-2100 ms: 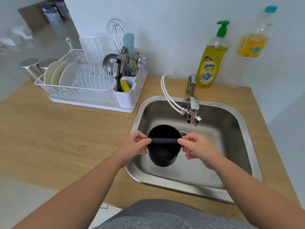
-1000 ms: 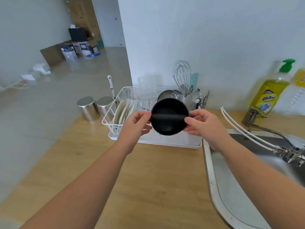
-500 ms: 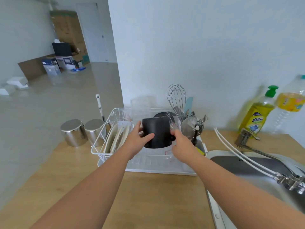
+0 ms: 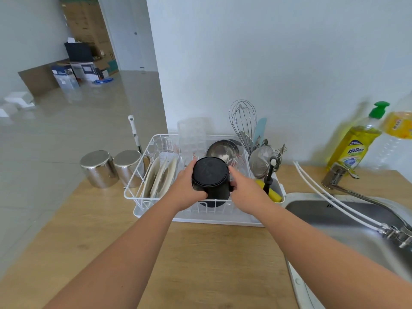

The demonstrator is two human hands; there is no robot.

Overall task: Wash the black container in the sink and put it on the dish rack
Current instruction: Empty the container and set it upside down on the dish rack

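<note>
Right now the black container (image 4: pixel 210 179) sits bottom-up inside the white dish rack (image 4: pixel 211 219), in the middle of it near the front wires; whether its lower edge touches the rack floor cannot be told. Both hands hold it. The left hand (image 4: pixel 187 189) has its fingers curled round the container's left side, and the right hand (image 4: pixel 245 192) grasps its right side, its fingertips mostly hidden behind the container. Inside the rack, plates (image 4: pixel 160 177) stand on edge at the left, and a steel bowl (image 4: pixel 223 150) leans at the back, behind the container. A whisk (image 4: pixel 242 121) rises from the rack's right end. Two steel canisters (image 4: pixel 99 168) stand on the wooden surface (image 4: pixel 200 264) just left of the rack. The sink (image 4: pixel 345 219) lies to the rack's right.
</note>
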